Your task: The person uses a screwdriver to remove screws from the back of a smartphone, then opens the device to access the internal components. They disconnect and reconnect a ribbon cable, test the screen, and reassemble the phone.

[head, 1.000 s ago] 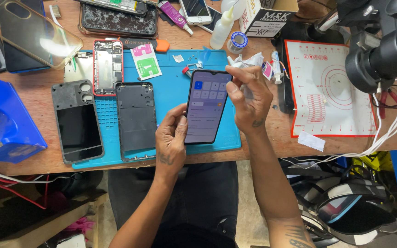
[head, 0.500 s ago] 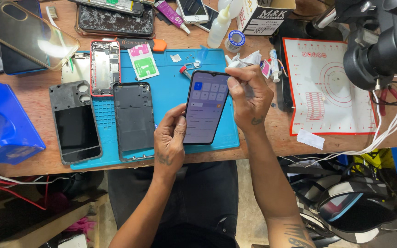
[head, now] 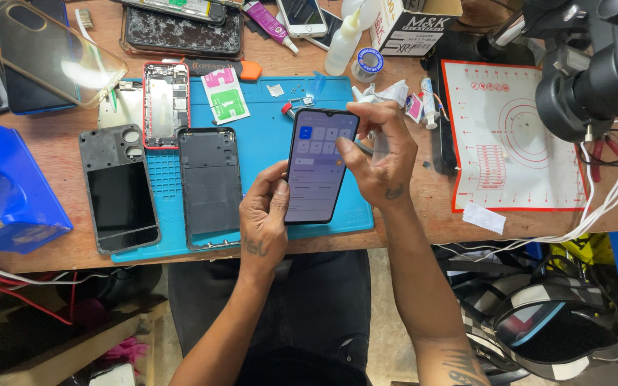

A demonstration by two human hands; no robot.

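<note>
Since the earlier frame the right hand point(head: 380, 161) has slid down from the phone's point(head: 320, 166) top corner, thumb now on the lit screen. The left hand point(head: 265, 218) curls round its lower left edge, thumb on the glass, holding the phone above the blue mat point(head: 266, 150). One phone in hand; two dark back covers point(head: 119, 189) point(head: 210, 187) and one red-edged frame point(head: 166, 104) lie left.

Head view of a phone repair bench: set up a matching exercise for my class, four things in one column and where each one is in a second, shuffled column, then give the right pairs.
Things
1. lit phone
2. clear phone case
3. white dropper bottle
4. cracked screen panel

Places
A. far left corner of the bench
B. held between the left hand and right hand
C. back edge, above the blue mat
D. upright beside a small box

Pairs: 1-B, 2-A, 3-D, 4-C
</note>
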